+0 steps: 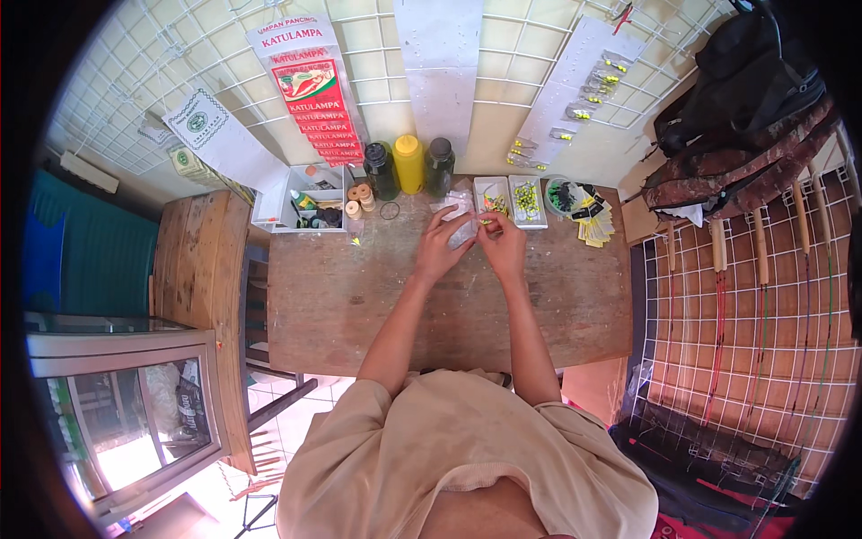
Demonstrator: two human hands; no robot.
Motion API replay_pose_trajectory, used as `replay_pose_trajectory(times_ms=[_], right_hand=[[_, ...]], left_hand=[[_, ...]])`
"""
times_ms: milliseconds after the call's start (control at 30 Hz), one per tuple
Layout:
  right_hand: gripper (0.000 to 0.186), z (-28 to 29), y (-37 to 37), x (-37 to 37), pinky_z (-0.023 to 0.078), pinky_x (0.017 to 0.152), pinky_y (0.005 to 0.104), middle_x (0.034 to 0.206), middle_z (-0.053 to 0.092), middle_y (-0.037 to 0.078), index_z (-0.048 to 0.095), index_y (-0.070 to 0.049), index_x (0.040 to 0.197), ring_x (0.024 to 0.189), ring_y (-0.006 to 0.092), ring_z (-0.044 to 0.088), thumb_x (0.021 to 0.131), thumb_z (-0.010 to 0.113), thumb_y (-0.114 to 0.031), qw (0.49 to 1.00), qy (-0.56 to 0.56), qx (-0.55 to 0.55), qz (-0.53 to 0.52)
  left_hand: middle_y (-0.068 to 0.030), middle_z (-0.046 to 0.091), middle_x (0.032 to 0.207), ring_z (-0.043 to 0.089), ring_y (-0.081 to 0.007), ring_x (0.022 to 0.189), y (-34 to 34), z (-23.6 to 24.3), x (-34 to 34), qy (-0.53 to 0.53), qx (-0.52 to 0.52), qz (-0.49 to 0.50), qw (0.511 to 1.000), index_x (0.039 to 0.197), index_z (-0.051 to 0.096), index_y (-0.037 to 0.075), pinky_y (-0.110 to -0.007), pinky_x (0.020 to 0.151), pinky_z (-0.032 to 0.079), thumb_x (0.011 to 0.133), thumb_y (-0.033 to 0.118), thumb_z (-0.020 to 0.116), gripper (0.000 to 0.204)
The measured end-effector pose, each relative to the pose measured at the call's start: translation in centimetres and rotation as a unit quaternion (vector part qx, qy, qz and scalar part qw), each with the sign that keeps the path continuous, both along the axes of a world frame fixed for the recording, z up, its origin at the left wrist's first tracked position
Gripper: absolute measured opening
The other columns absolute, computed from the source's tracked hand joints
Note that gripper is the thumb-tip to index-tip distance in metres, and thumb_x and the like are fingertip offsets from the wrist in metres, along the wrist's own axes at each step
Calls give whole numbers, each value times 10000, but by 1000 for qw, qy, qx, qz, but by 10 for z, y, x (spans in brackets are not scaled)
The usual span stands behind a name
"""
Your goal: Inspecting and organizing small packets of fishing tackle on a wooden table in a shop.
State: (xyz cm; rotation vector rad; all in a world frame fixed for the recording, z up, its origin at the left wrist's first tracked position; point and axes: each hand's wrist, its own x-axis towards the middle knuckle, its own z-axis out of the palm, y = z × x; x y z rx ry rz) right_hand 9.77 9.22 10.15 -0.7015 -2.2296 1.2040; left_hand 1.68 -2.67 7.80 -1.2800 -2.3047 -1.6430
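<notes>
Both hands are together at the back middle of the wooden table (386,305). My left hand (442,241) is closed on a small clear plastic bag (462,232), which looks like one of a small pile. My right hand (499,244) pinches at the bag's right edge, thumb and fingers close together. Just behind and right of my hands stand two white trays (527,217) with small yellow-green and orange pieces. A small yellow-green piece (356,241) lies on the wood to the left.
A white organiser box (278,216), wooden spools (355,207), dark bottles (382,189) and a yellow bottle (409,166) line the back. A round tub (560,198) and yellow cards (594,225) sit right. Rods (718,242) hang on the right grid; a glass-doored case (126,348) stands left.
</notes>
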Motion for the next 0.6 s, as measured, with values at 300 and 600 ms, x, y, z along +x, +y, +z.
replay_pose_trajectory(times_ms=[300,600], right_hand=[[230,-2,9,0,493,596,318,751,670,93,652,-69,997,699,199,660,770,676,-49,998,33,-50,4],[258,-13,28,5,492,717,327,852,669,71,645,-75,1036,808,203,610,780,656,-42,996,44,-74,-10]], left_hand=[[-80,642,1149,515,-271,1173,8,-11,-10,53,4,-5,999,1117,657,106,-368,908,474,712,71,753,417],[-71,667,1064,528,-265,1137,17,-11,-14,10,2,24,1000,1084,657,86,-374,916,459,758,134,737,339]])
